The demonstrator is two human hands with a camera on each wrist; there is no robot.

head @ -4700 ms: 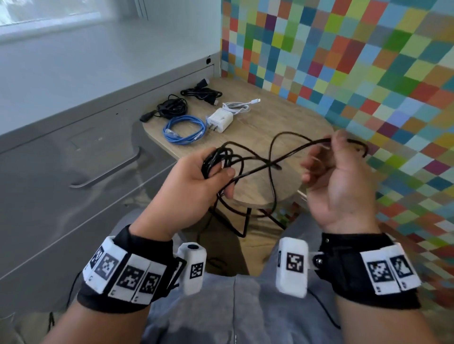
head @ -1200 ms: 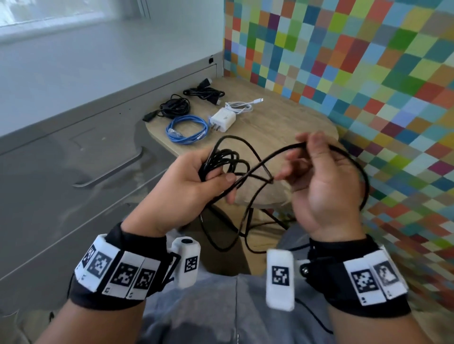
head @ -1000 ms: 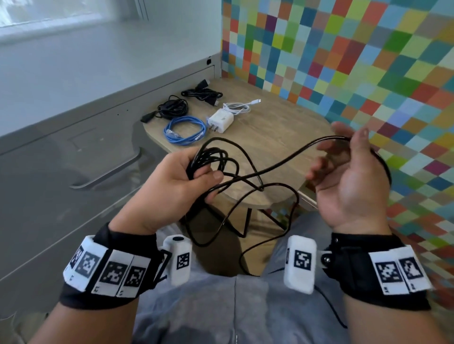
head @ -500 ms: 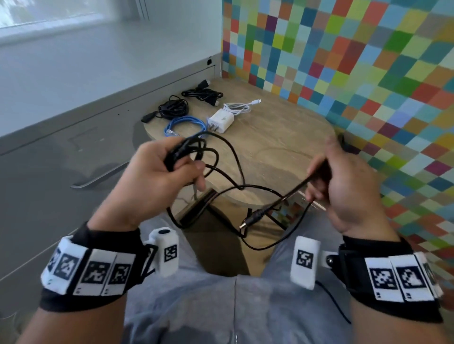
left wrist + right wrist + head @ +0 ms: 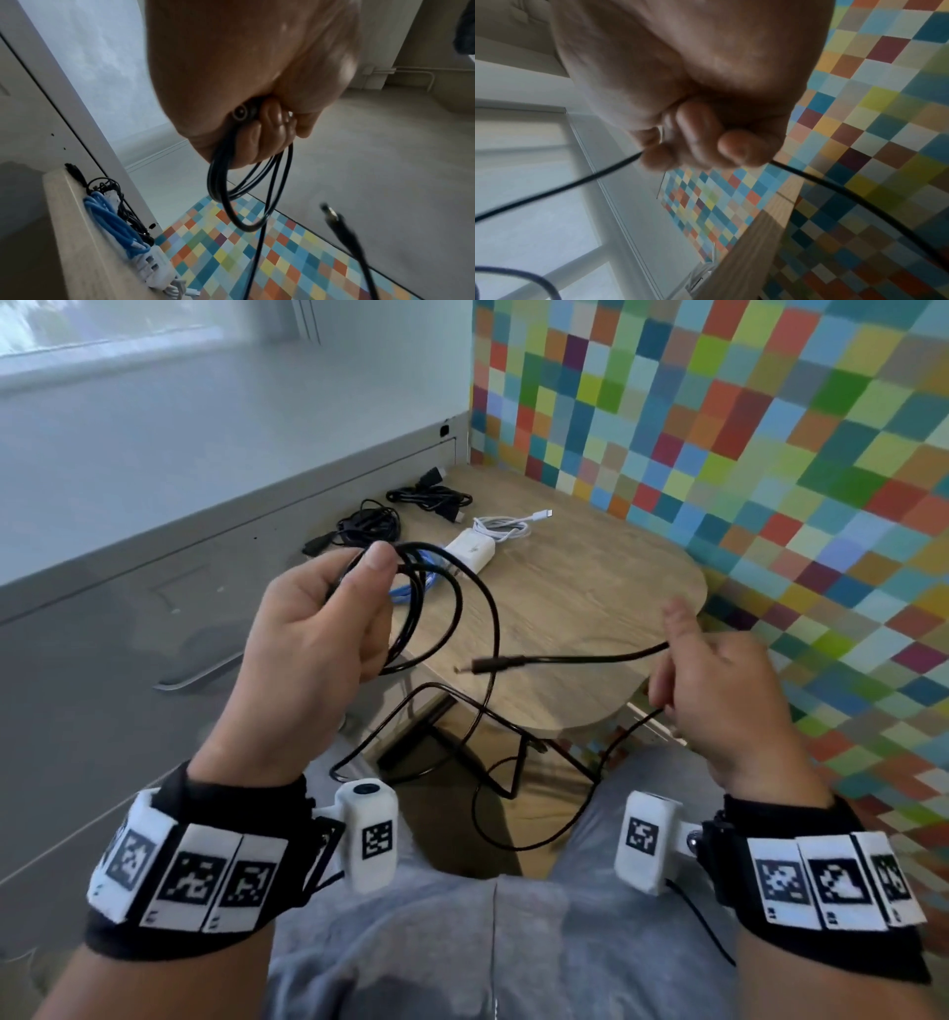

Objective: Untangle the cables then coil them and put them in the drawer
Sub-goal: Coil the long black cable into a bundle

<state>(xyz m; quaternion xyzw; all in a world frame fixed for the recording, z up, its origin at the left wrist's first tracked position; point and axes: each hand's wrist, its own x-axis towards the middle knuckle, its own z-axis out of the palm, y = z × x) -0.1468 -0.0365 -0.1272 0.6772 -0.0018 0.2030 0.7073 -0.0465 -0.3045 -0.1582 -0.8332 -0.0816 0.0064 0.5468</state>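
Hands apart over the lap: the right hand (image 5: 719, 690) has drawn the black cable (image 5: 493, 634) out since half a second ago, its plug end (image 5: 493, 664) now level and free. The left hand (image 5: 313, 649) grips the coiled loops; the right pinches the tail, so coiling can continue.

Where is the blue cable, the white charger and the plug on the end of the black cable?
blue cable (image 5: 113, 221), left wrist view, on the bundled strands.
white charger (image 5: 470, 550), head view, on its body.
plug (image 5: 493, 665), head view, on the barrel at the black cable's free end.
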